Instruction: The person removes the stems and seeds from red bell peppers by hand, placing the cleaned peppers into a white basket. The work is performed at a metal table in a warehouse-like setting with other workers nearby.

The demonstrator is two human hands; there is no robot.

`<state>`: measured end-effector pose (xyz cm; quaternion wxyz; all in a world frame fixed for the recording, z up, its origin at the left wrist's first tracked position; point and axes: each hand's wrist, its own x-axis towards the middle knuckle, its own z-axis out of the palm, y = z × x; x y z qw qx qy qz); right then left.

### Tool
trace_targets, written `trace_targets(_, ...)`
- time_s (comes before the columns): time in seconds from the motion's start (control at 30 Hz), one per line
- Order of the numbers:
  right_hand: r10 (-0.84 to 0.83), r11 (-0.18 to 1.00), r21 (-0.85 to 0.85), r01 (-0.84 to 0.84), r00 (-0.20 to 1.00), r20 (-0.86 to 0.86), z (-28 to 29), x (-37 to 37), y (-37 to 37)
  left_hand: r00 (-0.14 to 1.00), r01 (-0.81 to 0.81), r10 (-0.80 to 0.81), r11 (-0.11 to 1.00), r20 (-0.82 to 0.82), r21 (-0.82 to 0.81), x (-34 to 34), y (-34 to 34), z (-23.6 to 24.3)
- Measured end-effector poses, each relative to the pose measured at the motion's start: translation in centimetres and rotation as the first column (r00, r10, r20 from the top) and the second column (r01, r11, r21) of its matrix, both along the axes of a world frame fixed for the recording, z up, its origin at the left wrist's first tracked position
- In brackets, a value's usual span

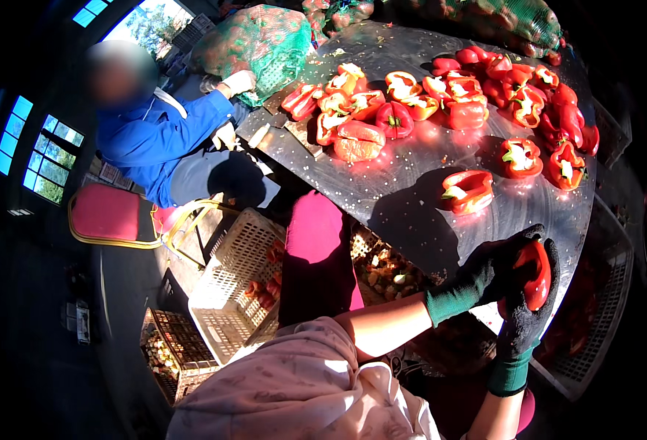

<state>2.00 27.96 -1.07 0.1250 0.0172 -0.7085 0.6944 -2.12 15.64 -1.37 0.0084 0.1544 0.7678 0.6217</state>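
Near the right end of the metal table [404,198], both my hands are closed around one red bell pepper [535,277], its glossy skin facing up between the black gloves. My left hand [494,265], in a glove with a green cuff, wraps it from the left. From below and the right, my right hand [523,319] grips the same pepper; the undersides of the fingers are hidden. Closest to them on the tabletop lies a cut-open red pepper [467,192], with another opened pepper [567,167] farther right.
More cut red peppers [466,114] spread over the far tabletop. Green mesh sacks [254,51] stand behind. A co-worker in a blue jacket [155,139] sits at the left, by a red chair [114,213]. Plastic crates [224,275] stand below, and another crate [595,323] is at right.
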Motion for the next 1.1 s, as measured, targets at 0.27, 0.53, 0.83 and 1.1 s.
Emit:
trace_targets(0.27, 0.256, 0.759, -0.640, -0.123, 0.959, 0.120, -1.9, -0.2, 1.9, 0.982, -0.095, 0.087, 0.995, -0.168, -0.041, -0.1, 0.8, -2.1)
trace_targets(0.53, 0.038, 0.993, 0.108, -0.048, 0.995, 0.096, -8.8, -0.9, 1.5, 0.883, -0.268, -0.003, 0.818, -0.469, -0.509, 0.3, -0.1, -8.2)
trace_targets(0.83, 0.255, 0.941, -0.268, -0.205, 0.952, 0.168, -2.4, 0.3, -1.4, 0.969, -0.126, -0.068, 0.695, -0.239, -0.708, 1.2, -2.4, -8.6)
trace_targets(1.1, 0.157, 0.918, 0.356, -0.176, 0.984, 0.083, -3.2, 1.2, -0.4, 0.621, -0.550, -0.489, 0.286, -0.613, -0.785, 3.6, -7.7, -0.9)
